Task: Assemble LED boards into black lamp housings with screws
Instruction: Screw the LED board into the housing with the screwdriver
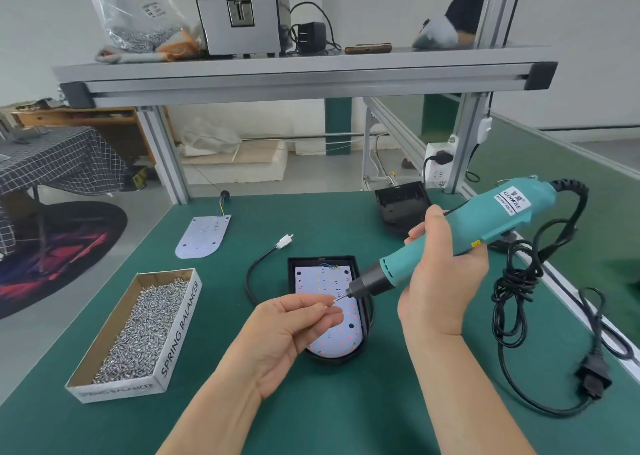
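Observation:
A black lamp housing [364, 311] lies in the middle of the green table with a white LED board [320, 279] seated inside it. My right hand [440, 281] grips a teal electric screwdriver [460, 227], its bit slanted down over the board. My left hand [294, 326] hovers over the board and pinches a small screw [330, 303] right at the bit's tip. The housing's black cable with a white plug [284, 241] curls off to the left.
A cardboard box of screws [145, 330] sits at the left. A loose LED board [203, 236] lies further back, and a second black housing [403, 210] at the back right. The screwdriver's black cord and plug [592, 378] trail along the right edge. An aluminium shelf [304, 73] spans overhead.

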Available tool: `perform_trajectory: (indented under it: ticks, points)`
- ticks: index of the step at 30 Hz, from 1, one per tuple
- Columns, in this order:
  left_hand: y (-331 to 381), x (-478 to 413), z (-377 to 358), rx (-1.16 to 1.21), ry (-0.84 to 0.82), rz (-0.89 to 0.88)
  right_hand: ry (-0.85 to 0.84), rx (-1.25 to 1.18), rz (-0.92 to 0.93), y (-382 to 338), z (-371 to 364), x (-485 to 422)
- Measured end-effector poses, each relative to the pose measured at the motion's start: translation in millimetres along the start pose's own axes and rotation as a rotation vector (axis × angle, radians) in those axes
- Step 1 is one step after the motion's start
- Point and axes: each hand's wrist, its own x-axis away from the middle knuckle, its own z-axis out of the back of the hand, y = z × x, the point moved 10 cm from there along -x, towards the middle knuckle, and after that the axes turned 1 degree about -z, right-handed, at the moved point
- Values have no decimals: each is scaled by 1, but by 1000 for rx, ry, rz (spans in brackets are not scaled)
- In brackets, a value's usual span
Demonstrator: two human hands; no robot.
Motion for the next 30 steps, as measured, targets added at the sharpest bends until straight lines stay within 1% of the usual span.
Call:
perform_trajectory:
  ticks: [2,6,14,19,26,30]
  points:
    - [-1,1,-2,3,-23,16,4,-10,-1,0,1,0]
    - [-2,2,-5,11,-16,20,2,-9,1,0,1,1]
    - [-2,2,-8,36,-23,20,-24,29,65,-9,-3,6]
    - [-2,4,-8,26,-25,17,-33,26,56,-7,-4,8]
    - [-2,7,-9,11,-16,20,-35,31,59,-7,-3,10]
    - [-2,9,-8,46,16,-5,-32,37,61,-7,-2,11]
